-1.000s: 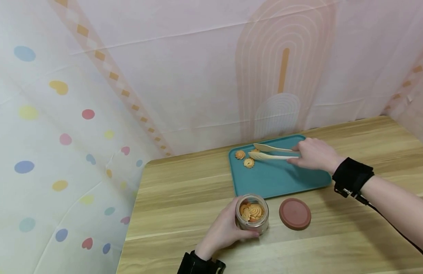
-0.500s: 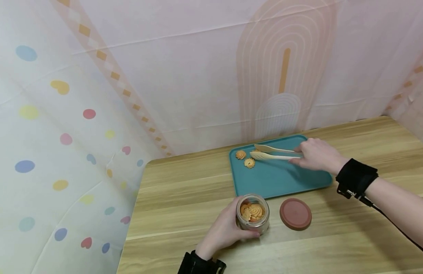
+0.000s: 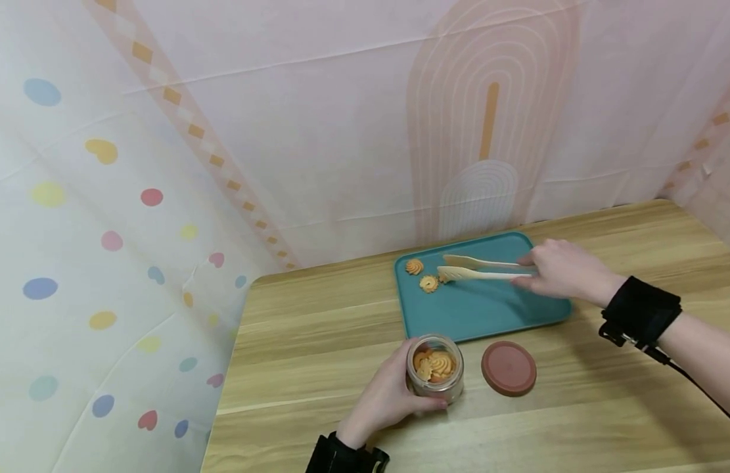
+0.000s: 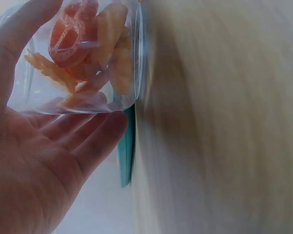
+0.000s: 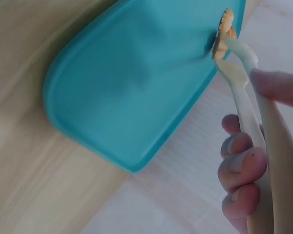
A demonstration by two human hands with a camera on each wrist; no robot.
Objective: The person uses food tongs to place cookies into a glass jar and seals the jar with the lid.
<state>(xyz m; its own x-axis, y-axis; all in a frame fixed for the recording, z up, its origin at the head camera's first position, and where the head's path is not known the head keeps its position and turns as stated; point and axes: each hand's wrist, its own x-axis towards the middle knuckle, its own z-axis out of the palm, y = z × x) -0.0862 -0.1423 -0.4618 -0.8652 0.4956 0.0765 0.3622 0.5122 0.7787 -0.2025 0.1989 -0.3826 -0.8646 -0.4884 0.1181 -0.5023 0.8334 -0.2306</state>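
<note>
My left hand (image 3: pixel 388 391) holds a clear glass jar (image 3: pixel 450 393) from its left side, thumb across the near side. Swirled cookies (image 3: pixel 438 364) fill the open jar; in the left wrist view they show through its wall. My right hand (image 3: pixel 562 268) grips pale tongs (image 3: pixel 477 273) over the blue-green tray (image 3: pixel 465 315). Two cookies, one swirled (image 3: pixel 414 266) and one ring-shaped (image 3: pixel 428 284), lie at the tray's left end. Another cookie (image 3: pixel 443 278) is partly hidden by the tong tips. In the right wrist view the tips meet cookies (image 5: pixel 224 36); whether they pinch one is unclear.
A round reddish-brown lid (image 3: pixel 509 368) lies on the wooden table (image 3: pixel 305 355), right of the jar and in front of the tray. A patterned cloth (image 3: pixel 341 131) hangs behind the table and down its left side. A cable (image 3: pixel 702 394) trails from the right wristband.
My right hand and the tongs have shifted slightly to the right, and the tong tips sit farther from the tray's left end. My left hand and the jar have stayed in place.
</note>
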